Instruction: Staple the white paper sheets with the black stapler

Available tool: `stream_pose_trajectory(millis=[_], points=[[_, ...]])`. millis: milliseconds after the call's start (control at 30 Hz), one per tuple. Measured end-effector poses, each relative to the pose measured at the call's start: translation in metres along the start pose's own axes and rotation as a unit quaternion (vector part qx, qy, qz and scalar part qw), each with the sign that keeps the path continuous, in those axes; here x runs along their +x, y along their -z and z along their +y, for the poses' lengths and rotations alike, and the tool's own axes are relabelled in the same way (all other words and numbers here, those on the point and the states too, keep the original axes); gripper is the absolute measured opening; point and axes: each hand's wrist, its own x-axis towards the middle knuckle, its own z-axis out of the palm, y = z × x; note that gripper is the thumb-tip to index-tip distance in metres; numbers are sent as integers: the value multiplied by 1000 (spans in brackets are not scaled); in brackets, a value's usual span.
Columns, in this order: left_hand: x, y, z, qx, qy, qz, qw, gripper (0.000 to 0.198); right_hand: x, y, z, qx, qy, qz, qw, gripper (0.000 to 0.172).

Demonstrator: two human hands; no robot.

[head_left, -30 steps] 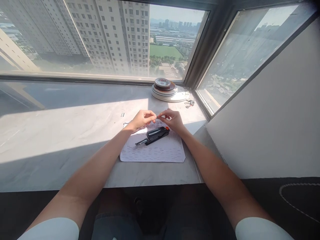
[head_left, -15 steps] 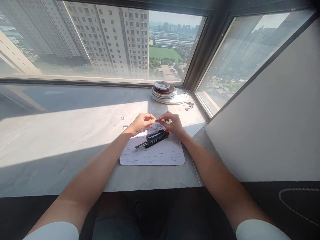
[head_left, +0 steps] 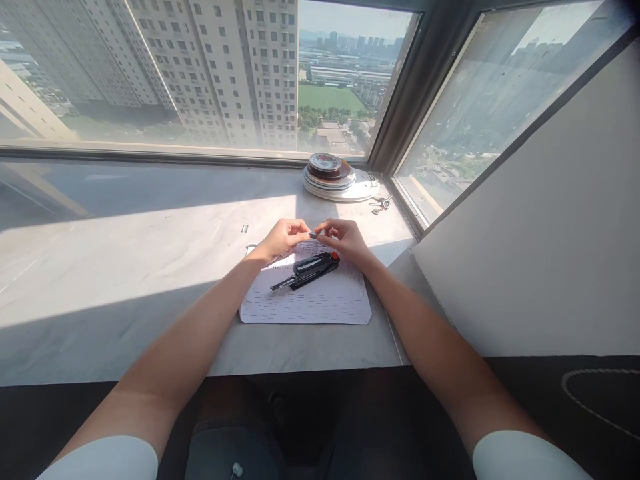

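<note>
Over the top part of the paper, my left hand [head_left: 286,238] and my right hand [head_left: 345,240] meet, fingertips pinched on a short strip of staples [head_left: 313,235], small and dark, held between them. Fingers cover most of the strip. Just below them a black stapler [head_left: 315,267] with an orange-red end lies slantwise, its metal tray sticking out at the lower left. It rests on white sheets of paper [head_left: 310,312] marked with dark lines of writing. Left of my left hand, a small metallic piece [head_left: 245,228] lies on the sill.
A pale marble window sill [head_left: 125,267] carries everything. Near the window corner stand stacked plates [head_left: 330,190], with a bunch of keys [head_left: 383,204] beside them. A white wall [head_left: 540,233] rises on the right. The sill's front edge drops to a dark area.
Both hands stay over the paper with the strip between them; the fingers have shifted only slightly. The whole view has moved a little. The stapler and paper lie as before.
</note>
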Motion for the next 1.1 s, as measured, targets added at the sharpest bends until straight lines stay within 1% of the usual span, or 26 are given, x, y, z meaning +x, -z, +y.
stream_pose_trajectory(millis=[100,200,400,600,700,900,1100], points=[[0,0,-2,-1,-5,-1,1000,23,0,0,1,28,-22,-10,999,33],[1,0,-4,3,-19,-2,1000,22,1,-1,4,38,-38,-2,999,34],[3,2,-8,14,-42,11,999,21,2,-1,7,66,-41,13,997,30],[2,1,-7,12,-42,10,999,25,2,-2,6,86,-56,11,995,32],[2,0,-6,3,-36,12,999,27,2,-2,6,94,-53,12,994,32],[2,1,-7,-13,-40,12,999,27,1,-1,8,95,-43,12,995,26],[3,0,-9,-35,-38,19,998,28,1,0,11,96,-50,31,994,29]])
